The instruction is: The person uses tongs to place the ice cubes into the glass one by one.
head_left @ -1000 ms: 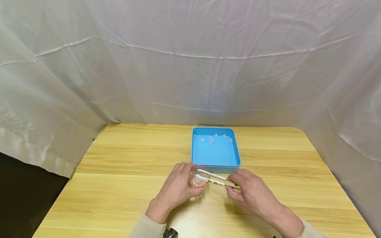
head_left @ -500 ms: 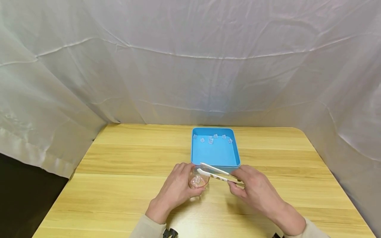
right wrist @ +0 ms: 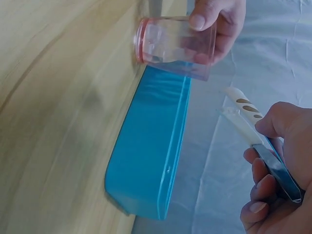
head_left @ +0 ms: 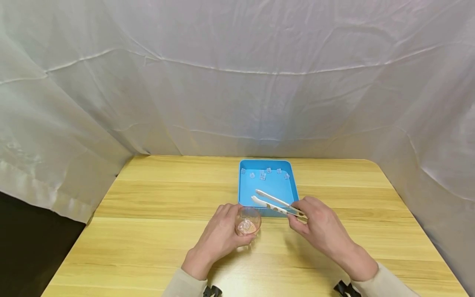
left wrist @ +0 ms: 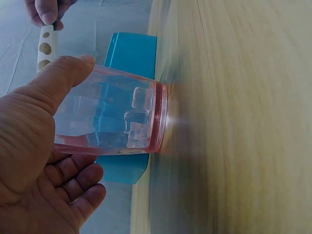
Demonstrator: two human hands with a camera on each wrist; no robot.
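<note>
My left hand (head_left: 215, 237) holds a clear, pink-tinted plastic cup (left wrist: 97, 112), thumb on the near side near the rim. The cup stands upright on the table, with several clear cubes (left wrist: 141, 99) at its bottom. My right hand (head_left: 320, 231) grips a pair of tongs (head_left: 268, 205), white with brown spots at the front and metal behind. The tong tips are spread apart over the near edge of a blue tray (head_left: 267, 189). Whether the tips carry anything is too unclear to tell. Several clear cubes (head_left: 262, 176) lie toward the tray's far side.
The wooden table (head_left: 159, 231) extends to both sides of the tray and hands. Grey-white cloth (head_left: 237, 103) hangs behind and along the sides. A dark area (head_left: 29, 243) lies beyond the table's left edge.
The tongs have lifted out from over the cup and moved away to the right and forward, to above the tray's near edge. My left hand and the cup have stayed in place.
</note>
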